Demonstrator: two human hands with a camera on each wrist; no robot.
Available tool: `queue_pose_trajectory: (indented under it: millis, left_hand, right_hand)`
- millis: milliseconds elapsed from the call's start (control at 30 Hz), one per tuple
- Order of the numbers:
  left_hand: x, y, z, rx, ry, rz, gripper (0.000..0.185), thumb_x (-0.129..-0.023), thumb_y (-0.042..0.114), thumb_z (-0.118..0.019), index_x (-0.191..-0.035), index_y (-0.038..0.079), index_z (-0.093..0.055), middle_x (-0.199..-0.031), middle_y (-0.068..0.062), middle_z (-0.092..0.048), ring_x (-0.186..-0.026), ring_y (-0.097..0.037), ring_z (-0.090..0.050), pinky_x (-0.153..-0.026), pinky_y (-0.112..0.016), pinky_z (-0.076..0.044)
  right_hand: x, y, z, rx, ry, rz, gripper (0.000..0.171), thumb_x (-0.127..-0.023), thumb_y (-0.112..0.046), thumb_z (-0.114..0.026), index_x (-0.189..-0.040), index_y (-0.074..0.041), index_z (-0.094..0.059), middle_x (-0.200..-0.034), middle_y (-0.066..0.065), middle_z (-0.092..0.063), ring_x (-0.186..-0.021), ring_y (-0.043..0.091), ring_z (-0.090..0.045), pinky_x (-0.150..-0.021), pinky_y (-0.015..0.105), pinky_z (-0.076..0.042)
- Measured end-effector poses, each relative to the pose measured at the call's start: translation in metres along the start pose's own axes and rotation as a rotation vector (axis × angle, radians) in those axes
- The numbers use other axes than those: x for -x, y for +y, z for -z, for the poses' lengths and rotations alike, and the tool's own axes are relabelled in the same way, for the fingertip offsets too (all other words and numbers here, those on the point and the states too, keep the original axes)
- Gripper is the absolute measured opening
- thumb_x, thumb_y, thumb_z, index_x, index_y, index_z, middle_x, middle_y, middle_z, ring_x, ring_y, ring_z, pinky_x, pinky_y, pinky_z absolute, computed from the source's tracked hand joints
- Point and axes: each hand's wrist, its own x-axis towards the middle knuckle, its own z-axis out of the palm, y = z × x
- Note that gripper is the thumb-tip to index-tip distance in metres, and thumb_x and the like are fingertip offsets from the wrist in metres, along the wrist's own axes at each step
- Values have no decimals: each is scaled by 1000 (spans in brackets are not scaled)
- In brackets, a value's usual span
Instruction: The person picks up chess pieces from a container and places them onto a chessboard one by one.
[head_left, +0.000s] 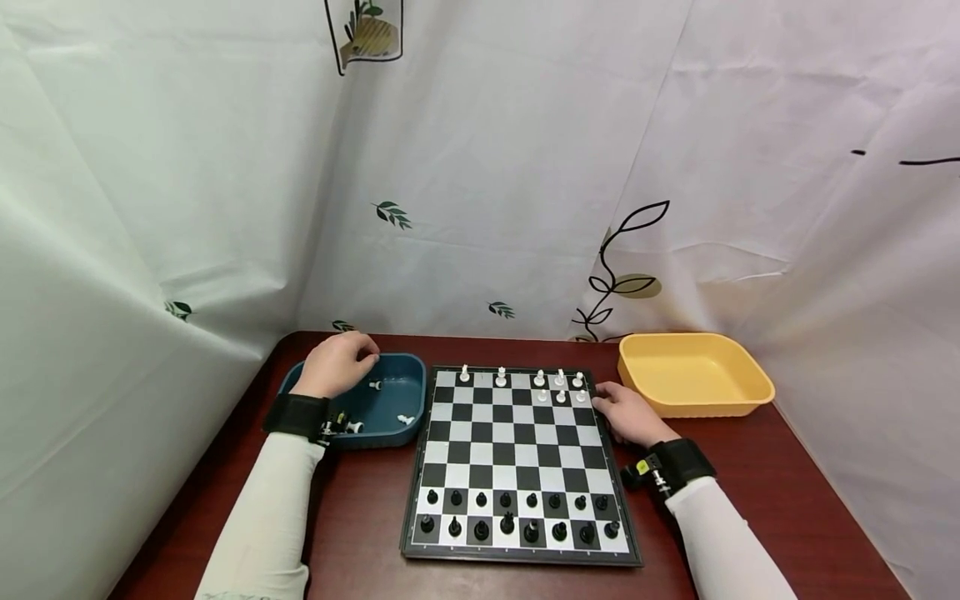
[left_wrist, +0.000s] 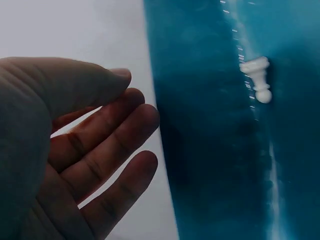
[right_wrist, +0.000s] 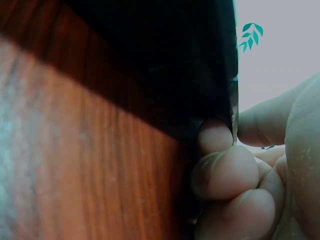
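Observation:
My left hand (head_left: 335, 364) is over the back left of a blue tray (head_left: 382, 439). Its thumb lies close to the loosely bent fingers (left_wrist: 107, 137), and nothing shows between them. A white chess pawn (left_wrist: 259, 80) lies on its side in the tray, among a few other white pieces (head_left: 406, 419). With my right hand (head_left: 632, 414) I grip the right edge of a chessboard (head_left: 513, 454), thumb on one side and fingertips (right_wrist: 225, 172) on the other. White pieces (head_left: 501, 379) stand at its far side, and two rows of black pieces (head_left: 507, 523) at the near side.
A yellow tray (head_left: 697, 408) sits at the back right, beyond my right hand. The dark red table (head_left: 360, 517) meets a pale patterned cloth (head_left: 480, 167) at the back and sides.

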Motion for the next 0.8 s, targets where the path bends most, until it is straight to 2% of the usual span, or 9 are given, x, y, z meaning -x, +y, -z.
queue_pose_trajectory:
  millis: [300, 567, 800]
  left_hand:
    - [-1, 1, -13, -76, -72, -14, 14, -101, 11, -81, -114, 6, -84, -114, -14, -80, -101, -34, -74, -92, -56, -61]
    - [4, 2, -17, -82, -158, 28, 18, -101, 11, -82, -118, 5, -84, -114, -14, -81, -104, -33, -75, -93, -56, -61]
    - [0, -1, -20, -81, -217, 51, 20, -99, 12, -84, -118, 5, -85, -114, -14, -81, -103, -32, -76, -92, -56, -62]
  right_hand:
    - [-1, 2, 1, -4, -2, 6, 41, -115, -21, -53, -146, 5, -58, -67, 8, -59, -49, 23, -57, -50, 40, -50]
    - [1, 3, 0, 5, -1, 4, 41, -115, -21, -53, -147, 5, -58, -66, 8, -59, -48, 23, -57, -48, 40, -50]
    - [-1, 3, 0, -13, 2, 10, 40, -115, -20, -53, -146, 4, -59, -65, 7, -58, -47, 22, -56, -47, 39, -49]
